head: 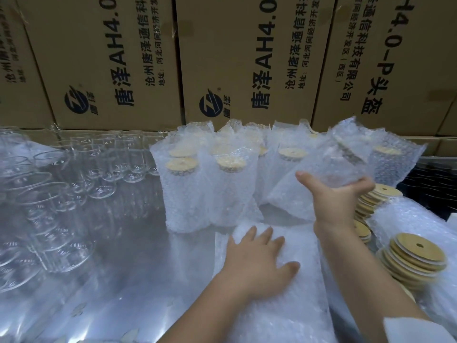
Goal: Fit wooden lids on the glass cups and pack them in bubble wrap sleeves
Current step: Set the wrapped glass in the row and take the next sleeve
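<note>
Head view: the right hand (338, 194) grips a sleeved cup (326, 167), tilted, just beside the packed cups (183, 184).
Left hand (257, 263): flat, fingers spread, resting on the flat sleeves (284, 305).
Bare glass cups (61, 194): standing at left.
Wooden lids (415, 258): stacked at right.

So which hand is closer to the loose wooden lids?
Right. The right hand, gripping a bubble-wrapped cup, is right beside the lids; the left hand presses on the flat bubble wrap sleeves, farther off to their left.
</note>
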